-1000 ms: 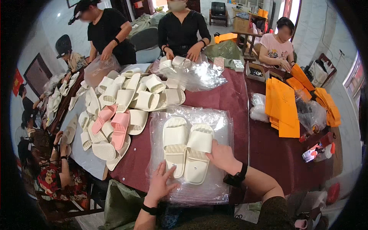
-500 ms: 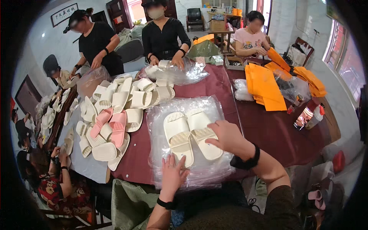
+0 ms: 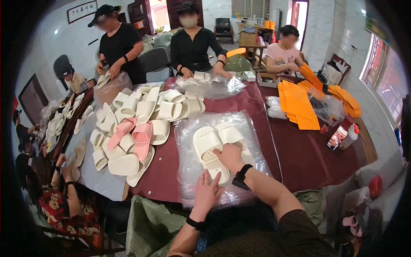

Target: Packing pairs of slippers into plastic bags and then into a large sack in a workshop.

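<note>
A pair of cream slide slippers lies side by side on a stack of clear plastic bags (image 3: 188,167) in front of me. My left hand (image 3: 208,190) is open, its fingertips at the heel of the left slipper (image 3: 204,145). Reaching across the right slipper (image 3: 229,133), my right hand (image 3: 230,157) has its fingers closed at the left slipper's inner side, just below the strap. Part of that grip is hidden by the hand itself, which also covers much of the right slipper's footbed. Both wrists wear black bands.
A heap of cream slippers (image 3: 167,110) with two pink slippers (image 3: 142,139) lies to the left. Orange envelopes (image 3: 299,107), a phone (image 3: 338,138) and a bottle (image 3: 350,137) are at the right. Co-workers stand and sit around the table. A green sack (image 3: 150,227) hangs at the near edge.
My right hand has come left and down from above the right slipper onto the left one. My left hand stays by the heel. A person at the far left has lifted a slipper.
</note>
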Motion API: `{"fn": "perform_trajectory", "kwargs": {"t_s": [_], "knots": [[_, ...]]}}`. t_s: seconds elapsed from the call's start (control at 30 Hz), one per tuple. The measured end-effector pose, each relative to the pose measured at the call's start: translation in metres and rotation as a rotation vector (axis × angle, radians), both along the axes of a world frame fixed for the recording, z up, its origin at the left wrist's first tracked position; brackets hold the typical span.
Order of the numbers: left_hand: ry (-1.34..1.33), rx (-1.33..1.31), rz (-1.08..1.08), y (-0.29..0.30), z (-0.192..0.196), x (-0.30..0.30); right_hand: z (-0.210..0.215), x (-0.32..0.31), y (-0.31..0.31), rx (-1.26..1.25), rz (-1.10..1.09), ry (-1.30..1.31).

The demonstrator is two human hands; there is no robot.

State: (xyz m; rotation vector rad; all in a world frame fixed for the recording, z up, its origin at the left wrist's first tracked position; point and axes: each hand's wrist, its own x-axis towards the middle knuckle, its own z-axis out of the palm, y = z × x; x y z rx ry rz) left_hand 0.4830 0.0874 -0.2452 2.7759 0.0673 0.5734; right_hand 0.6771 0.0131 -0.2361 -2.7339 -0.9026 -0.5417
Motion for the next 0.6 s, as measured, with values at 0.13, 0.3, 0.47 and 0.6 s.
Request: {"fn": "perform_trajectory", "kwargs": {"t_s": [0.13,0.3,0.47,0.6], "knots": [[0.049,-0.026,0.014,0.003,0.005,-0.007,0.009,0.008,-0.005,0.194,0.049,0.137],[0.056,-0.058,0.034,0.009,-0.001,-0.014,0.033,0.018,-0.028,0.463,0.002,0.265],[0.173,0.148,0.243,0.005,0.006,-0.002,0.057,0.018,-0.097,0.697,0.023,0.193],[0.142,0.175,0.327,0.006,0.016,0.023,0.082,-0.006,-0.132,0.762,0.044,0.307]]}}
